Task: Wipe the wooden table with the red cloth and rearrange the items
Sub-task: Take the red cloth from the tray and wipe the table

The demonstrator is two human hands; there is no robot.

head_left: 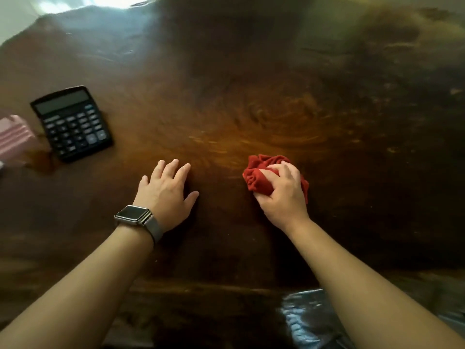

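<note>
The dark wooden table point(251, 96) fills the view. My right hand point(283, 195) presses a bunched red cloth point(259, 172) against the tabletop near the middle, fingers closed over it. My left hand point(167, 195) lies flat on the wood to the left of the cloth, fingers spread, holding nothing; a watch point(133, 214) is on that wrist. A black calculator point(71, 122) rests on the table at the left, beyond my left hand.
A pink ribbed object point(13, 136) sits at the left edge beside the calculator. A dark stain point(41, 159) lies in front of it. Something shiny and bluish point(305, 321) shows below the table's near edge. Light falls on the far left edge.
</note>
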